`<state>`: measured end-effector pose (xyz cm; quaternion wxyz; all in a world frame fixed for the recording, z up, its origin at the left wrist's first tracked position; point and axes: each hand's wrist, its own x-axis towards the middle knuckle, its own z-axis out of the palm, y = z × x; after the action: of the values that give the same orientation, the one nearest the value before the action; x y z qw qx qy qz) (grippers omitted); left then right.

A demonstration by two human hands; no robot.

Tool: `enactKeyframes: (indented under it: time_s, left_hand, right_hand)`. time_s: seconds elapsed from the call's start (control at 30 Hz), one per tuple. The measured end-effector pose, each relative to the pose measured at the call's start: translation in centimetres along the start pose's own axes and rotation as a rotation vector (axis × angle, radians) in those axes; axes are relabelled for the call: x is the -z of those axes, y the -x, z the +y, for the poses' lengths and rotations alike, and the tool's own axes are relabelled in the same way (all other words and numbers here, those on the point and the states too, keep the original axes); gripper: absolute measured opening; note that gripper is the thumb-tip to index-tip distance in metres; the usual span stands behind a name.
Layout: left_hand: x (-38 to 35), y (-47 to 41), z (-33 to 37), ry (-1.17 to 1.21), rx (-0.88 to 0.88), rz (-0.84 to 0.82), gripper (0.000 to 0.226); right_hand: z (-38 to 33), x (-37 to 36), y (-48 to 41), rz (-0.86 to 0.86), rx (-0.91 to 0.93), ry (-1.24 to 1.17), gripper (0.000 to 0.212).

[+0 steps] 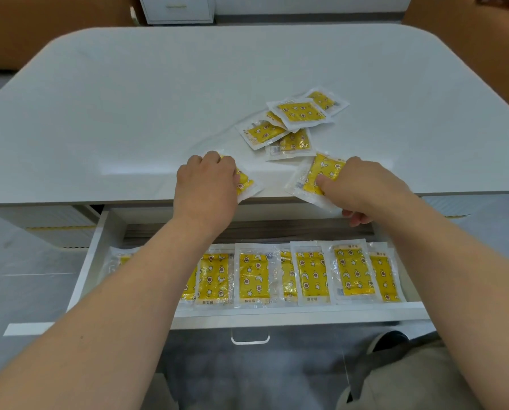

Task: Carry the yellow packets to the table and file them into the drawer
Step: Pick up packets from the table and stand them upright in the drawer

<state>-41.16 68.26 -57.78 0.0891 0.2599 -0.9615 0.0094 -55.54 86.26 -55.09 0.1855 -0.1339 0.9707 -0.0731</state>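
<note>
Several yellow packets in clear wrappers lie in a loose pile (pixel 294 122) on the white table (pixel 129 113). At the table's front edge my left hand (pixel 207 187) grips one yellow packet (pixel 244 183), mostly hidden under the fingers. To the right, my right hand (pixel 362 187) pinches another yellow packet (pixel 318 176) that overhangs the edge, thumb on top. Below, the open white drawer (pixel 277 316) holds a row of several yellow packets (pixel 306 275) standing side by side; my left forearm covers the row's left part.
The drawer front with its metal handle (pixel 249 338) juts toward me over my knees. A white cabinet (pixel 176 8) stands beyond the table's far edge. Brown seats flank the table at the back left and right. Grey tiled floor lies on either side.
</note>
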Motion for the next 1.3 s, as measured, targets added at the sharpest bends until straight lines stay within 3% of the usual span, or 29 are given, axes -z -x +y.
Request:
enactKeyframes:
  time_s: [0.1,0.27,0.37,0.63,0.77,0.87,1.07,1.23,1.3]
  left_hand:
    - [-0.2,0.1,0.1,0.122,0.050,-0.023,0.024]
    - [0.0,-0.1,0.3,0.243,0.238,-0.137,0.050]
    - [-0.1,-0.2,0.3,0.221,0.261,-0.176,0.054]
    - [0.6,0.1,0.6,0.339,0.288,-0.086,0.062]
    - [1.0,0.2,0.6,0.439,0.290,-0.048,0.078]
    - [1.3,0.2,0.6,0.557,0.295,-0.075,0.084]
    - [2.5,0.2,0.6,0.848,0.401,-0.141,0.059]
    - [3.6,0.8,0.5,0.886,0.372,-0.240,0.029]
    - [3.9,1.0,0.3,0.894,0.356,-0.321,0.026]
  right_hand:
    - [0.0,0.5,0.3,-0.087,-0.013,-0.144,0.040]
    - [0.3,0.9,0.6,-0.128,-0.025,-0.221,0.032]
    - [0.5,1.0,0.5,-0.104,-0.033,-0.242,0.028]
    - [0.4,1.5,0.9,0.007,0.022,-0.405,0.053]
    - [0.4,1.6,0.9,0.037,0.060,-0.333,0.023]
    - [0.6,1.8,1.4,0.155,0.096,-0.285,0.021]
    - [0.7,2.0,2.1,0.350,0.155,-0.424,0.024]
    - [-0.2,2.0,2.3,0.398,0.197,-0.657,0.015]
    - [-0.6,1.7,2.5,0.421,0.243,-0.717,0.016]
